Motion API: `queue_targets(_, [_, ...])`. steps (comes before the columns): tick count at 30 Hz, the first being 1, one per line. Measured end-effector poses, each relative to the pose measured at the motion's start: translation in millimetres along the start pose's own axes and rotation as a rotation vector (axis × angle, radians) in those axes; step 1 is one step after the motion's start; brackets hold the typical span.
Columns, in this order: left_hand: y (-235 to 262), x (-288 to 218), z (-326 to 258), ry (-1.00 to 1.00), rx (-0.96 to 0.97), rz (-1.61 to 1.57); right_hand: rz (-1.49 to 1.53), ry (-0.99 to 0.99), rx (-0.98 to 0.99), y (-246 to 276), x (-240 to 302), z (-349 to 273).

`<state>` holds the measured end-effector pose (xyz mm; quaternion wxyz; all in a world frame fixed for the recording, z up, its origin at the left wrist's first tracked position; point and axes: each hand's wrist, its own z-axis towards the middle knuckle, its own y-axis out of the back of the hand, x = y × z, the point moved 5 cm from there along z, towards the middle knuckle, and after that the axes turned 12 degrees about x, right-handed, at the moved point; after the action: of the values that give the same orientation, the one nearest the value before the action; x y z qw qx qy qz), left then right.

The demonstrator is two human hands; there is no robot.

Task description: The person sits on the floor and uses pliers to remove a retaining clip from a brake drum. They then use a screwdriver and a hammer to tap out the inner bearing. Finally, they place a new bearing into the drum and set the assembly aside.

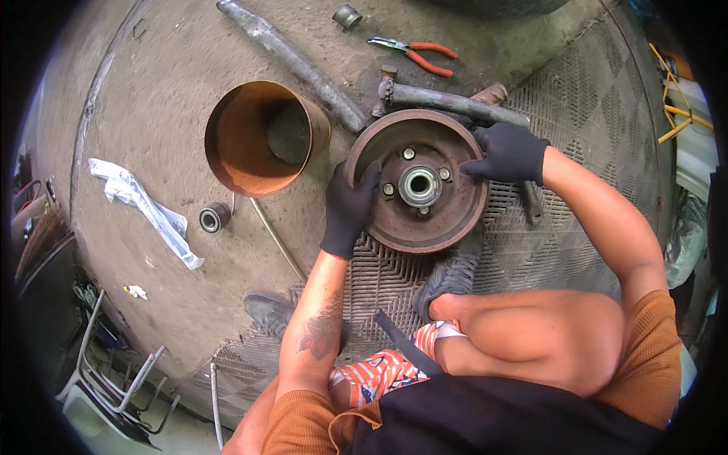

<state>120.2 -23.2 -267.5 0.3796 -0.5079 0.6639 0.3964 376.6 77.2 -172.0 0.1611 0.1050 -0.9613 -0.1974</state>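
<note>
Gripping a rusty brake drum (418,220) from both sides, the person crouches over a concrete floor (167,288) partly covered by a ribbed rubber mat (584,114). The drum lies flat, open face up, at the mat's left edge where it meets bare concrete, its hub bearing (419,186) and wheel studs pointing up at the camera. The left hand (349,208), in a black glove, clasps the drum's left rim, fingers (370,176) curled over the edge. The right hand (508,153), also gloved, presses on the upper right rim, fingers (476,168) bent toward the hub; I cannot tell whether it grasps the rim or merely rests on it. The drum sits squarely between the two hands, neither nearer than the other, its axis vertical.

Just left of the drum a rusty metal cylinder (262,136) lies tipped, mouth open toward the viewer. A long grey steel bar (292,61) runs diagonally beyond it, and a hammer (447,100) lies touching the drum's far rim. Red-handled pliers (417,54) lie further off, a crumpled plastic bag (144,205) toward the floor's left edge, and a small bearing (214,218) beside it.
</note>
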Motion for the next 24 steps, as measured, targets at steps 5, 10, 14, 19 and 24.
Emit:
queue_targets(5, [1.9, -0.5, 0.7, -0.021, -0.034, 0.054, -0.156, 0.345, -0.202, 14.3, 73.6, -23.5])
queue_targets(10, [-0.5, -3.2, 1.4, -0.027, -0.026, 0.004, -0.476, 0.805, -0.313, -50.3, 80.0, -18.9])
queue_targets(14, [0.6, 4.1, 2.6, -0.028, -0.038, 0.043, -0.624, 0.589, -0.339, -52.7, 78.2, -20.8])
queue_targets(19, [1.8, 3.7, -0.2, -0.045, -0.053, 0.112, -0.603, 0.417, -0.126, -58.3, 97.1, -41.1])
queue_targets(24, [-1.2, 13.4, 7.2, -0.054, -0.006, 0.041, -0.520, 0.683, -0.105, -58.4, 73.8, -40.7])
